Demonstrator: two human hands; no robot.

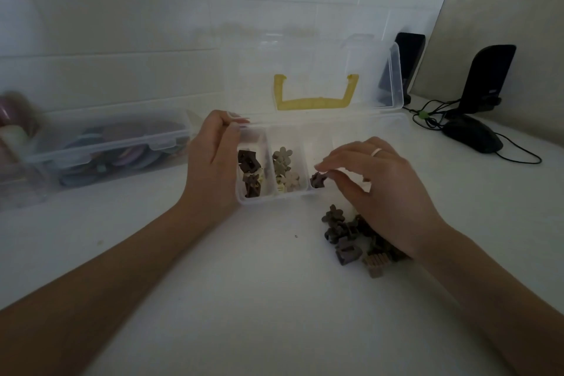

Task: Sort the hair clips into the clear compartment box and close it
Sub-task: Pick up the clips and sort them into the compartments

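Head view: right hand (378, 189) pinching dark clip (318, 179) over open compartment box (305, 194), third compartment.

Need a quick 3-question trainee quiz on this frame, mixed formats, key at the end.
1. True or false: the lid of the clear compartment box is shut.
2. What is the right hand doing? A) resting flat on the table B) pinching a dark clip at the third compartment C) holding the yellow handle
3. Fill in: the unsorted clips lie on the table, partly under the ____ hand.

Key: 1 false; 2 B; 3 right. The left hand rests against the box's left end.
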